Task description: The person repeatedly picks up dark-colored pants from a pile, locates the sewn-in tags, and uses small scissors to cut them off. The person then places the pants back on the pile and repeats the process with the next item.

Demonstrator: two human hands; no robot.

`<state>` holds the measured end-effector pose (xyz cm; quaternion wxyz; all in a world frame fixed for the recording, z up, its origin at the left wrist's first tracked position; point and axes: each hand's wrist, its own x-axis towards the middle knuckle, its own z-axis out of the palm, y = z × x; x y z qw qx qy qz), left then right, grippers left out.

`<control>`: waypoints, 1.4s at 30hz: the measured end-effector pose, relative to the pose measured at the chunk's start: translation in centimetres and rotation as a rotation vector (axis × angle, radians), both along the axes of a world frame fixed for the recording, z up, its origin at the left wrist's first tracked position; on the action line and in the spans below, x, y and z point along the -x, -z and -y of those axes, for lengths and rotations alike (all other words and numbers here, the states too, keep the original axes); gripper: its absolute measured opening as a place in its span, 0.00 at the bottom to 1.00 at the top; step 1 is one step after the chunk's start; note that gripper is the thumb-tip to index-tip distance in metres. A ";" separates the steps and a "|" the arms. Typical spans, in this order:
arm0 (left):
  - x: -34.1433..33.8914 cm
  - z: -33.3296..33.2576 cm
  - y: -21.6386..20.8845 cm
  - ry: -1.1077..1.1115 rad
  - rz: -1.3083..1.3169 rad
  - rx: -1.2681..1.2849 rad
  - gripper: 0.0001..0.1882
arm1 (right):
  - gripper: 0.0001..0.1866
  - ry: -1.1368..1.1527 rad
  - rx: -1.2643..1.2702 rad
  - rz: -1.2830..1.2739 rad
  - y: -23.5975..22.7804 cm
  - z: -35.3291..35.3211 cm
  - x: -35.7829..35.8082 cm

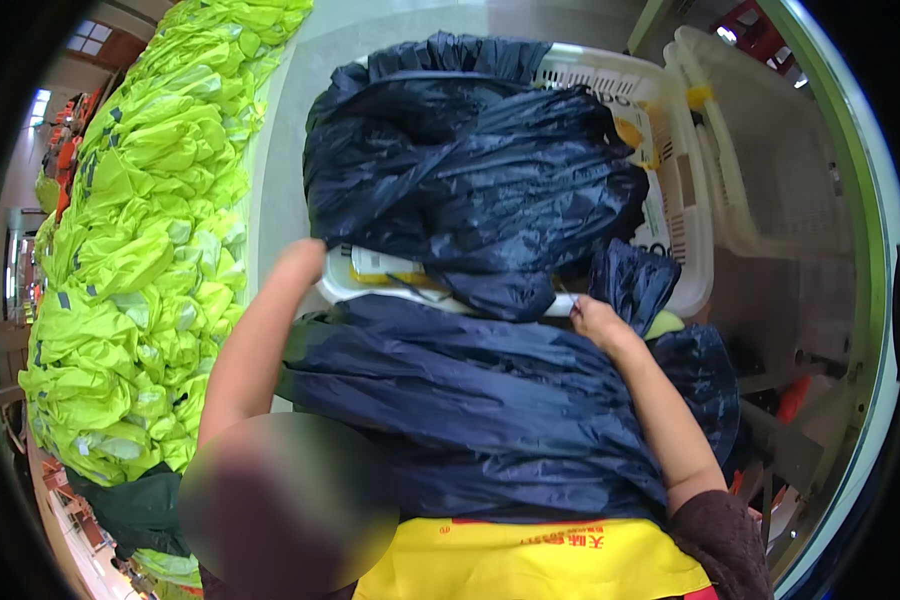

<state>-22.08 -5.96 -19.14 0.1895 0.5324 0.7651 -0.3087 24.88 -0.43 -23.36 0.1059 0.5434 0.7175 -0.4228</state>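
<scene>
A heap of shiny, crumpled navy fabric (pixel 470 170) lies over a white plastic basket (pixel 692 200). At the heap's near left corner my left hand (pixel 310 258) is closed on the fabric's edge, with its fingertips mostly hidden. My right hand (pixel 592 318) is at the basket's near rim, beside a hanging fold of the same fabric. Its fingers are pinched together, but what they hold is too small to make out. Another spread of navy fabric (pixel 470 400) covers my lap, between my forearms. A white and yellow packet (pixel 385 264) shows inside the basket under the heap.
Bright yellow-green garments (pixel 150 250) are piled in a long stack on the left. A translucent plastic bin (pixel 770 150) stands behind the basket to the right. Along the right side runs a pale metal frame edge (pixel 875 200). I wear a yellow apron (pixel 530 560).
</scene>
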 end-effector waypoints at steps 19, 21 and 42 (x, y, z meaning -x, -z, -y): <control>-16.4 -23.0 0.3 0.013 0.836 -1.654 0.09 | 0.14 -0.176 0.179 -0.061 -2.7 -1.3 -0.1; -17.6 -23.8 0.4 -0.018 0.746 -1.727 0.10 | 0.15 -0.181 0.204 -0.052 -3.0 -1.5 0.3; -10.7 -19.0 6.0 -0.121 0.575 -0.913 0.20 | 0.13 -0.210 0.324 -0.130 -3.9 -2.3 0.1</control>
